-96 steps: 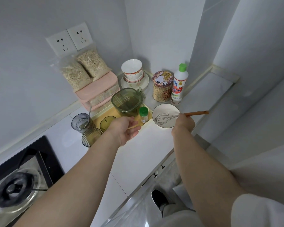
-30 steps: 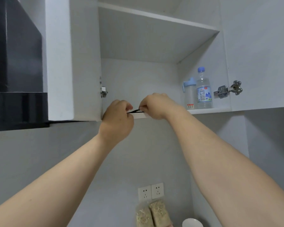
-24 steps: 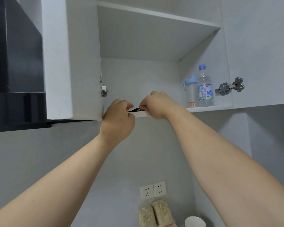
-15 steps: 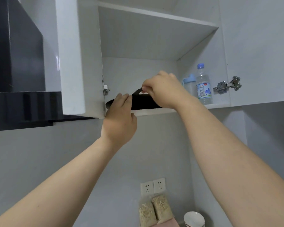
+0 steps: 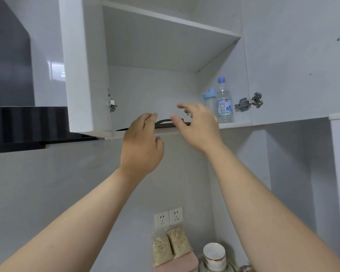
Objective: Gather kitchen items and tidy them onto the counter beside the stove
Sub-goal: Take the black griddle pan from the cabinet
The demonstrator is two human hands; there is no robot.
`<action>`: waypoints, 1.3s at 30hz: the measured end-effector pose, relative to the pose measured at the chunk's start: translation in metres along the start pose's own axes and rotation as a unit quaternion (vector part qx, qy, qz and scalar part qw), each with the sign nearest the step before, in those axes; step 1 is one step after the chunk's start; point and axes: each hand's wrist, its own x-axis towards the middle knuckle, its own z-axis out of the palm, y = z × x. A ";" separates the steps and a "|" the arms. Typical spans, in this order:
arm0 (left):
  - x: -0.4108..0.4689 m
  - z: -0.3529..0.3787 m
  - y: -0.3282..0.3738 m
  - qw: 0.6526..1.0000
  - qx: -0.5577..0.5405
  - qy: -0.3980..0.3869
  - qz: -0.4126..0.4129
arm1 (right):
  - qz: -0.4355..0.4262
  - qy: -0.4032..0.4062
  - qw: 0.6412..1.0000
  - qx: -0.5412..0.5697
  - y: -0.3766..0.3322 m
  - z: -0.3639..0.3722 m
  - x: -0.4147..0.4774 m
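Note:
A flat black item [image 5: 164, 123] with a handle slot lies on the lower shelf [image 5: 238, 125] of the open wall cabinet, mostly hidden by the shelf's front edge and my hands. My left hand [image 5: 141, 148] is raised in front of its left part, fingers loosely up at the shelf edge, gripping nothing that I can see. My right hand [image 5: 197, 127] hovers just above its right end, fingers spread and blurred, holding nothing.
A clear water bottle [image 5: 224, 103] and a blue-lidded bottle [image 5: 209, 99] stand at the shelf's right end. The open cabinet door [image 5: 82, 75] hangs left, beside a black range hood [image 5: 18, 124]. Below are wall sockets [image 5: 168, 215], oat bags [image 5: 171, 246] and stacked bowls [image 5: 214, 256].
Half a second ago both hands had the black item tilted up off the shelf. Now it lies low again, my right hand has let go and spread, and my left has loosened.

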 end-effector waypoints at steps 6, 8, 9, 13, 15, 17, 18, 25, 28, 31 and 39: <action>0.003 -0.001 0.006 1.000 -0.009 -0.015 -0.014 | 0.421 -0.185 0.822 0.336 -0.020 -0.010 0.003; 0.001 -0.001 0.005 1.000 -0.016 -0.016 -0.012 | 0.452 -0.239 0.767 0.388 -0.026 -0.008 0.005; 0.000 -0.001 0.006 1.000 -0.021 -0.014 -0.016 | 0.453 -0.253 0.755 0.401 -0.030 -0.008 0.005; -0.009 -0.004 0.003 0.999 -0.024 -0.001 -0.037 | 0.448 -0.291 0.740 0.409 -0.034 -0.001 0.012; -0.010 -0.007 -0.001 0.999 -0.027 -0.010 -0.034 | 0.455 -0.289 0.732 0.417 -0.036 0.002 0.013; -0.010 -0.009 -0.004 0.998 -0.033 -0.020 -0.039 | 0.461 -0.265 0.718 0.449 -0.038 0.005 0.012; -0.011 -0.011 -0.006 0.998 -0.034 -0.021 -0.041 | 0.458 -0.248 0.712 0.471 -0.039 0.008 0.011; -0.017 -0.026 -0.002 0.999 -0.013 -0.028 -0.017 | 0.436 -0.143 0.680 0.572 -0.046 0.018 0.015; -0.017 -0.032 0.000 0.999 -0.010 -0.038 -0.026 | 0.446 -0.110 0.647 0.609 -0.051 0.017 0.012; -0.018 -0.038 0.003 0.999 0.001 -0.037 -0.018 | 0.444 -0.087 0.600 0.660 -0.050 0.023 0.001; -0.012 -0.041 0.010 0.998 0.012 0.009 0.057 | 0.406 0.021 0.513 0.756 -0.040 0.029 -0.047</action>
